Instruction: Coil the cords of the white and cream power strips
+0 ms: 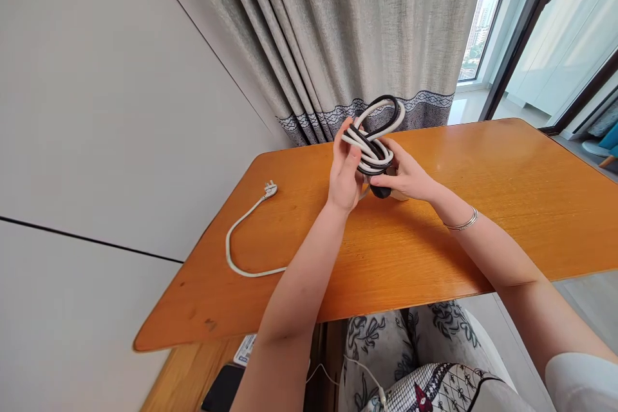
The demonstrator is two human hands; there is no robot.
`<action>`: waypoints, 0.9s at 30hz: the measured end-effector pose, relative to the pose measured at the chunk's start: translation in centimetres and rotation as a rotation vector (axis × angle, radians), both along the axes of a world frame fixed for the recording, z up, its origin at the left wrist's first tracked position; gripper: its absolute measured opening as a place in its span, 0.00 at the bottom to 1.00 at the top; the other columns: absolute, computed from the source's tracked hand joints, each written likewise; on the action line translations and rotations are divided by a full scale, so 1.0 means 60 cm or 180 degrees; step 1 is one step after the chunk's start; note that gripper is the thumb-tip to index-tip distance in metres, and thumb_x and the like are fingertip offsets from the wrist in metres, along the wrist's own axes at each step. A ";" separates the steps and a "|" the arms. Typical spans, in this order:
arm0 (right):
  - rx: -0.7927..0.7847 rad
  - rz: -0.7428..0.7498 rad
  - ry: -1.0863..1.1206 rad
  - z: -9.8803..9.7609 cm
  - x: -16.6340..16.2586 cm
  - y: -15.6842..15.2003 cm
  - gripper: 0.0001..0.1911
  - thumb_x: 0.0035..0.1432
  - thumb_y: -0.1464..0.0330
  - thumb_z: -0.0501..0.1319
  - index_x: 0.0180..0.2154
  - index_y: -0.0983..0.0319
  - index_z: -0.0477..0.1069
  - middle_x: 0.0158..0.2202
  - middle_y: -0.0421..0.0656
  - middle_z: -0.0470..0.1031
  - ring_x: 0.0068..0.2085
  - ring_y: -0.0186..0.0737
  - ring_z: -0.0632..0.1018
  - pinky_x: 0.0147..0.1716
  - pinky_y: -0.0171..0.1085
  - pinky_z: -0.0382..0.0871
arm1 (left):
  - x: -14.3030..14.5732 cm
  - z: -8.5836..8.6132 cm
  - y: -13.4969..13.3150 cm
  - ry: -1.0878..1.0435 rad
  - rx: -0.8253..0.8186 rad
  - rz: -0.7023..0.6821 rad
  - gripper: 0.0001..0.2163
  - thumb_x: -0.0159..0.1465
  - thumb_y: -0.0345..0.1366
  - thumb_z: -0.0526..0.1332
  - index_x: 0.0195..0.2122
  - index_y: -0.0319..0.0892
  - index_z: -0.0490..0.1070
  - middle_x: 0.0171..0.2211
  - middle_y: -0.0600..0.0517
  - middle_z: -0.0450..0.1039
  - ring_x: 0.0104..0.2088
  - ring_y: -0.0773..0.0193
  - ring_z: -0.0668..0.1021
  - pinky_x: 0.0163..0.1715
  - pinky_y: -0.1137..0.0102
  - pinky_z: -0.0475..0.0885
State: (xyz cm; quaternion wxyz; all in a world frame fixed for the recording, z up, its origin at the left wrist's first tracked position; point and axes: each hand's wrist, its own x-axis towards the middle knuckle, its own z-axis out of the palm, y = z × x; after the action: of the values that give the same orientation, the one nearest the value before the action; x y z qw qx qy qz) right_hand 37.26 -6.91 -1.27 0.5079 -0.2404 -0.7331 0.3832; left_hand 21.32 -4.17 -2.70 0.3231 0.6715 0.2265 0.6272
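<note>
A coiled bundle of black and white cables (373,147) is held up above the wooden table. My left hand (345,170) grips its left side, with the thumb across the coil. From the right, my right hand (404,170) closes round the lower part of the bundle, beside a small black piece (381,190) whose kind I cannot make out. Something pale shows under my right hand, mostly hidden. On the table to the left lies a white three-pin plug (271,189). Its white cord (228,241) curves toward me and passes out of sight behind my left forearm.
The wooden table (483,174) has rounded corners, and its near edge is just above my lap. Grey curtains (376,26) hang behind it, with a white wall panel (87,109) at left. A dark flat object (222,387) lies lower left, below the tabletop. A thin white cable (367,370) crosses my lap.
</note>
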 end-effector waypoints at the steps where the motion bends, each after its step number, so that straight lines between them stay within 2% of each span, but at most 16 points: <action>1: 0.0009 -0.0103 0.0121 0.001 0.000 0.001 0.49 0.48 0.44 0.74 0.64 0.59 0.61 0.65 0.53 0.69 0.64 0.51 0.73 0.67 0.49 0.65 | -0.003 0.001 0.002 0.0041 0.0009 -0.0128 0.33 0.67 0.66 0.51 0.69 0.59 0.57 0.69 0.48 0.64 0.69 0.53 0.68 0.65 0.58 0.68; 3: 0.0040 -0.0339 0.0434 0.003 0.002 0.007 0.48 0.47 0.43 0.73 0.63 0.57 0.62 0.64 0.52 0.70 0.64 0.51 0.73 0.66 0.48 0.66 | -0.011 0.006 0.003 0.0314 0.0019 -0.0398 0.36 0.67 0.67 0.50 0.71 0.58 0.54 0.73 0.48 0.58 0.72 0.51 0.63 0.69 0.56 0.63; 6: 0.0065 -0.0649 0.0969 0.009 0.019 0.021 0.43 0.48 0.42 0.72 0.59 0.55 0.66 0.59 0.49 0.75 0.63 0.52 0.75 0.63 0.49 0.70 | -0.026 0.023 -0.010 0.1156 -0.0088 -0.0614 0.46 0.61 0.65 0.62 0.74 0.52 0.47 0.75 0.42 0.53 0.74 0.45 0.57 0.72 0.51 0.55; 8: 0.0082 -0.0815 0.1276 0.017 0.040 0.031 0.38 0.49 0.42 0.71 0.55 0.54 0.67 0.54 0.47 0.78 0.61 0.52 0.77 0.59 0.50 0.74 | -0.037 0.041 -0.027 0.1791 -0.0200 -0.0572 0.52 0.57 0.58 0.70 0.75 0.48 0.44 0.74 0.38 0.53 0.74 0.43 0.57 0.73 0.48 0.52; 10: 0.0153 -0.0992 0.1492 0.027 0.066 0.038 0.34 0.50 0.42 0.71 0.51 0.53 0.69 0.47 0.45 0.80 0.58 0.54 0.79 0.55 0.51 0.77 | -0.047 0.058 -0.043 0.2307 -0.0325 -0.0517 0.52 0.57 0.50 0.72 0.75 0.47 0.43 0.75 0.37 0.52 0.73 0.42 0.60 0.71 0.48 0.55; 12: 0.0276 -0.1186 0.1620 0.040 0.093 0.042 0.30 0.51 0.43 0.70 0.49 0.52 0.69 0.41 0.42 0.79 0.55 0.53 0.81 0.52 0.53 0.77 | -0.055 0.071 -0.053 0.2821 -0.0540 -0.0548 0.47 0.58 0.43 0.69 0.75 0.46 0.47 0.75 0.37 0.52 0.70 0.43 0.67 0.67 0.51 0.63; 14: 0.0445 -0.1378 0.1771 0.055 0.118 0.041 0.26 0.52 0.46 0.71 0.46 0.51 0.69 0.37 0.40 0.77 0.49 0.51 0.83 0.53 0.54 0.76 | -0.062 0.078 -0.054 0.3485 -0.0830 -0.0587 0.39 0.57 0.40 0.67 0.70 0.43 0.58 0.70 0.38 0.62 0.62 0.45 0.75 0.59 0.55 0.71; 16: 0.0665 -0.1545 0.1979 0.070 0.142 0.036 0.21 0.54 0.49 0.71 0.43 0.51 0.70 0.35 0.38 0.76 0.43 0.46 0.82 0.55 0.55 0.75 | -0.068 0.076 -0.045 0.4132 -0.1080 -0.0505 0.27 0.56 0.37 0.65 0.59 0.41 0.71 0.58 0.41 0.76 0.52 0.49 0.81 0.50 0.60 0.74; 18: 0.0852 -0.1681 0.2141 0.085 0.168 0.028 0.16 0.56 0.51 0.69 0.39 0.52 0.71 0.32 0.39 0.74 0.38 0.43 0.81 0.57 0.54 0.74 | -0.079 0.067 -0.029 0.4441 -0.1327 -0.0323 0.14 0.56 0.35 0.64 0.43 0.41 0.77 0.44 0.47 0.81 0.44 0.53 0.82 0.43 0.64 0.74; 20: 0.0868 -0.1725 0.2135 0.096 0.194 0.020 0.14 0.58 0.51 0.67 0.35 0.53 0.71 0.31 0.40 0.73 0.37 0.42 0.80 0.57 0.52 0.74 | -0.099 0.054 -0.011 0.4273 -0.1702 -0.0343 0.05 0.56 0.37 0.64 0.32 0.42 0.75 0.35 0.49 0.81 0.37 0.58 0.81 0.37 0.67 0.72; 22: 0.0663 -0.1635 0.1994 0.103 0.216 0.014 0.15 0.59 0.49 0.65 0.32 0.53 0.70 0.30 0.41 0.73 0.39 0.43 0.80 0.57 0.51 0.75 | -0.124 0.042 0.003 0.3579 -0.2174 -0.0765 0.08 0.56 0.41 0.67 0.28 0.42 0.74 0.27 0.51 0.78 0.30 0.62 0.78 0.33 0.69 0.71; 24: 0.0330 -0.1437 0.1880 0.106 0.229 0.008 0.17 0.56 0.48 0.66 0.30 0.53 0.71 0.29 0.41 0.73 0.41 0.46 0.81 0.53 0.51 0.77 | -0.148 0.037 0.011 0.2308 -0.2483 -0.1080 0.11 0.52 0.43 0.71 0.29 0.43 0.73 0.17 0.57 0.68 0.20 0.69 0.70 0.28 0.72 0.69; 26: -0.0008 -0.1179 0.1854 0.105 0.228 0.004 0.18 0.50 0.48 0.69 0.29 0.55 0.72 0.27 0.40 0.73 0.39 0.47 0.81 0.48 0.52 0.80 | -0.161 0.040 0.015 0.1006 -0.2568 -0.0978 0.12 0.52 0.40 0.73 0.32 0.43 0.72 0.13 0.64 0.56 0.14 0.75 0.59 0.23 0.75 0.67; 27: -0.0168 -0.1031 0.1837 0.105 0.221 0.002 0.19 0.47 0.49 0.70 0.29 0.56 0.72 0.26 0.39 0.73 0.38 0.46 0.81 0.46 0.53 0.81 | -0.162 0.044 0.015 0.0478 -0.2585 -0.0788 0.11 0.54 0.38 0.72 0.33 0.43 0.71 0.13 0.66 0.53 0.13 0.76 0.55 0.21 0.77 0.66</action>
State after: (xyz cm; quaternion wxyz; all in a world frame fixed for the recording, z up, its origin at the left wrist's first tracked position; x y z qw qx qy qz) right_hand 50.54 -6.80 5.01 0.7426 -0.2484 -0.5010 0.3686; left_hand 11.60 -3.26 -0.05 0.6167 0.5557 0.3956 0.3930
